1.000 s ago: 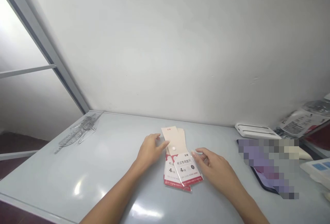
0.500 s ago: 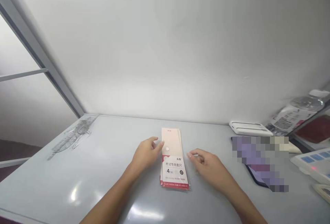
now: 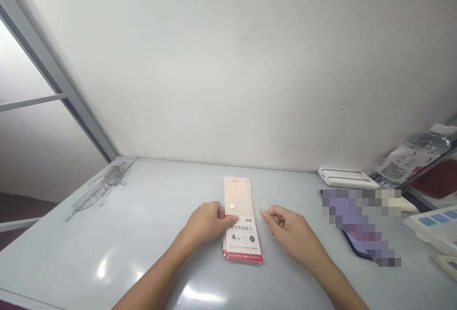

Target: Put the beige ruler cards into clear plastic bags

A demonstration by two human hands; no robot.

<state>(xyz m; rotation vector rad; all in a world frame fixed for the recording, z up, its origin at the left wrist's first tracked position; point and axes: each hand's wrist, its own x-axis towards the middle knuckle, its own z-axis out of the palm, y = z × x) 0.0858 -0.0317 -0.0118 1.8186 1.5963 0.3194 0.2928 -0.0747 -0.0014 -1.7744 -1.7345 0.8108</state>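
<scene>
A flat ruler set packet (image 3: 244,241) in clear wrapping lies lengthwise on the grey table. Its upper half is pale pink with a white round snap, its lower half a white and red label with Chinese print. A second layer, perhaps another packet, peeks out along its edges. My left hand (image 3: 209,222) grips the packet's left edge, thumb on top of the label and fingers curled at the side, their tips hidden. Just off the right edge, my right hand (image 3: 287,226) rests with curled fingers, thumb near the index finger, and nothing shows in it.
To the right lies a phone (image 3: 357,248), partly blurred by pixelation. Behind it sits a white slab-like device (image 3: 344,177). A clear bottle (image 3: 410,155) leans farther right, above a white case with blue panels (image 3: 435,222). A pale wall (image 3: 228,86) rises behind the table.
My left thumb has moved right and down onto the packet's label, and its fingers have closed at the left edge. My right hand's fingers have curled in slightly. The packet has hardly moved.
</scene>
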